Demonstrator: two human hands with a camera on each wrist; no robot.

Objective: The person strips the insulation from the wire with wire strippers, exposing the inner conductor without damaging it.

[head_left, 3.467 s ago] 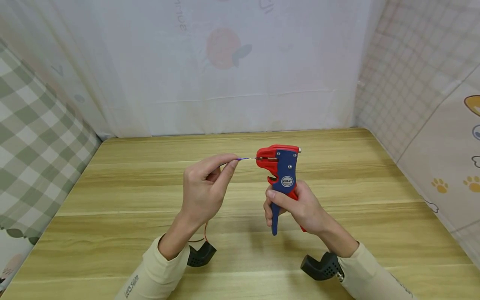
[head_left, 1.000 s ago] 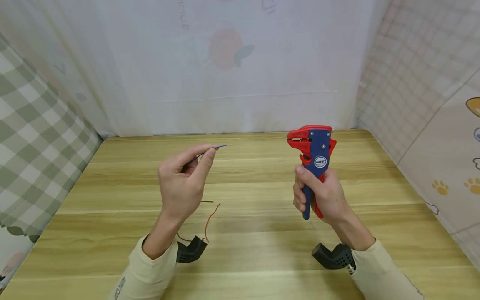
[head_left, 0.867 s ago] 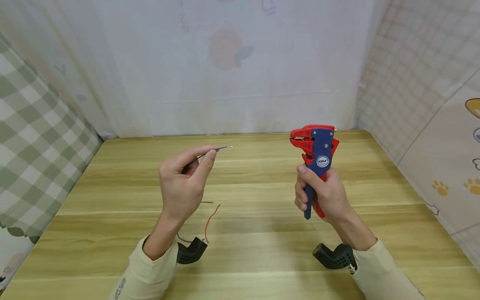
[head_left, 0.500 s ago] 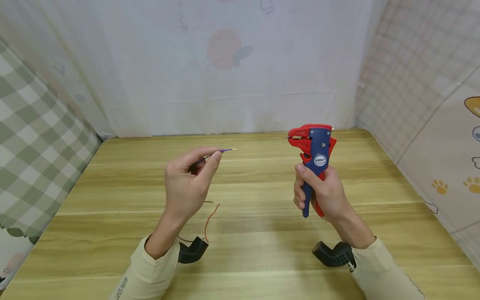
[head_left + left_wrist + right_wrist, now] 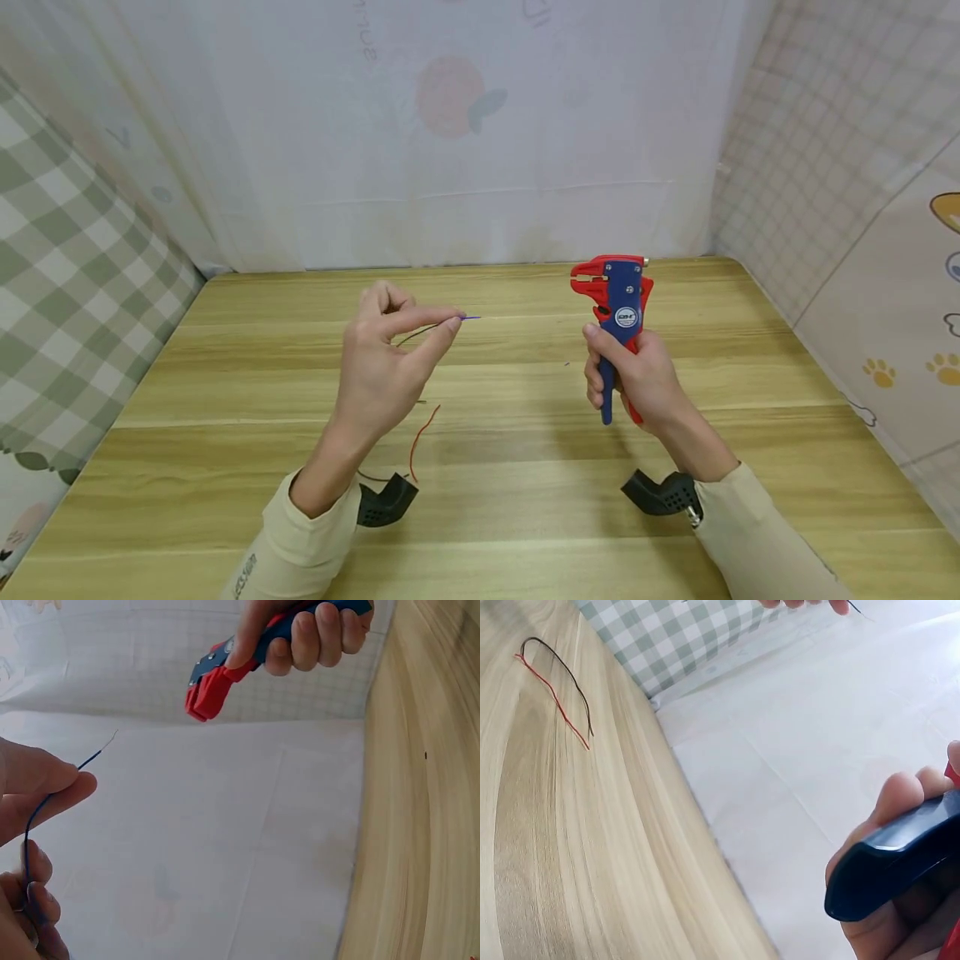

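Observation:
My left hand (image 5: 382,367) pinches a thin blue wire (image 5: 470,317) between thumb and forefinger. Bare strands at the wire's end show beyond the blue insulation (image 5: 91,759) in the left wrist view. The rest of that wire trails back past the curled lower fingers. To the right, my right hand (image 5: 637,375) grips the handles of a red and blue wire stripper (image 5: 622,292), held upright above the table. Its red jaws point left, slightly parted, with a gap between them and the wire. A tiny dark scrap (image 5: 567,363) lies on the table beneath the stripper.
On the wooden table (image 5: 510,500), a red wire (image 5: 424,427) and a dark brown wire (image 5: 568,669) lie near the left forearm. A white curtain (image 5: 480,208) hangs behind the table; checked cloth (image 5: 90,217) hangs at the left.
The stripper has drawn away from the wire to the right, then drifted slightly back left. Its jaws have parted, and a tiny scrap now shows on the table. Several left fingers have lifted.

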